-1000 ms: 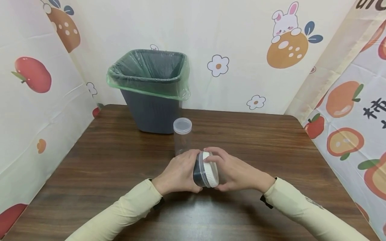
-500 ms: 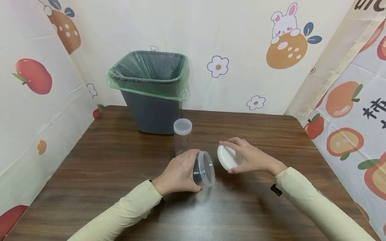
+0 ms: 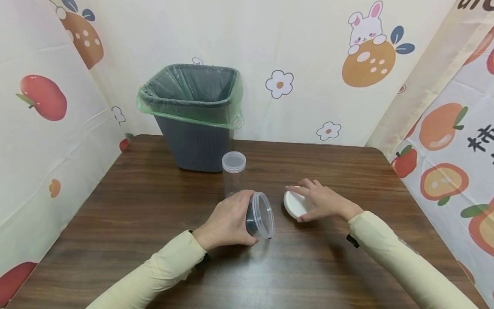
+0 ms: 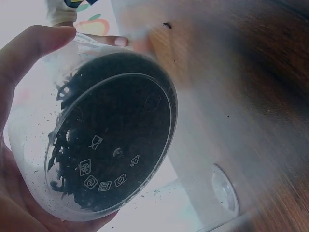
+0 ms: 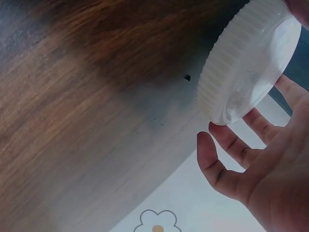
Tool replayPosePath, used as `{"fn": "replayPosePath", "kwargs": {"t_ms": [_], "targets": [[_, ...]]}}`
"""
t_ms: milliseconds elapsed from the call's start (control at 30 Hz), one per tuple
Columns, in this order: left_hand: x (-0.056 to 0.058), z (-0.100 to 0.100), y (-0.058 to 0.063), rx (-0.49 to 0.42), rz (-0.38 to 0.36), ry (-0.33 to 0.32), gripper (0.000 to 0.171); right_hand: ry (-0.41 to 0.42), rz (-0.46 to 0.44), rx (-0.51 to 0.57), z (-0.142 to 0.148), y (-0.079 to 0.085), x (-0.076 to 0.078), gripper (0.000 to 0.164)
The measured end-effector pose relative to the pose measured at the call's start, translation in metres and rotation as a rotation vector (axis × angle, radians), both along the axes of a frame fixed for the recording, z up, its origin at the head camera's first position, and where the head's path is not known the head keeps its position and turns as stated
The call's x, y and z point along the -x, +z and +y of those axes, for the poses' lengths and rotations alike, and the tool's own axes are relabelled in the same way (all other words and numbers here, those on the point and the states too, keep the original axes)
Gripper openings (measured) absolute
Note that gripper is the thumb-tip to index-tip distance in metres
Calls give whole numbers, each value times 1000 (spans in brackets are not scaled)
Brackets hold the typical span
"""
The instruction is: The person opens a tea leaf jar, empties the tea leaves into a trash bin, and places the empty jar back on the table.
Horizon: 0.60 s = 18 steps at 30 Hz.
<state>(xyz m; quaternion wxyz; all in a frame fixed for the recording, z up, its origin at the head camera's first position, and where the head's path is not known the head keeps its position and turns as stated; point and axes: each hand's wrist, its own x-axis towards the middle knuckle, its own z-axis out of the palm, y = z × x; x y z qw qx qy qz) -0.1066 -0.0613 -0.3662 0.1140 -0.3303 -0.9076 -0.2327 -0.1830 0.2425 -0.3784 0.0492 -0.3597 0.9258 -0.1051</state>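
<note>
My left hand point(image 3: 227, 219) grips a clear plastic jar point(image 3: 263, 216) tilted so that its uncovered mouth faces right. Dark, shredded bits fill part of it, seen through the jar base point(image 4: 113, 145) in the left wrist view; I cannot tell what they are. To the right, my right hand point(image 3: 324, 202) holds a white ribbed screw lid point(image 3: 296, 205) by its edge, low over the table. In the right wrist view this lid point(image 5: 251, 63) is tilted, with fingertips at its rim. Behind my left hand stands a tall clear container point(image 3: 233, 163) with a translucent cap, its lower part hidden.
A dark grey bin point(image 3: 193, 141) with a green liner stands at the back left of the brown wooden table point(image 3: 328, 266). Patterned cloth point(image 3: 301, 51) encloses the back and sides. A small dark speck point(image 5: 187, 77) lies on the table near the lid.
My right hand has taken the white lid off the jar's mouth and carried it to the right, then lowered it toward the table. The left hand with the jar has hardly moved.
</note>
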Motion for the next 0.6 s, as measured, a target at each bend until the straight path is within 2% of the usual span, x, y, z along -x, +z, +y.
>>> {"fn": "replayPosePath", "kwargs": {"t_ms": [233, 600], "targets": [[0, 0, 0, 5, -9, 4, 98, -27, -48, -44, 0, -7, 3, 93], [1, 0, 0, 7, -11, 4, 99, -26, -96, -32, 0, -14, 4, 92]]}}
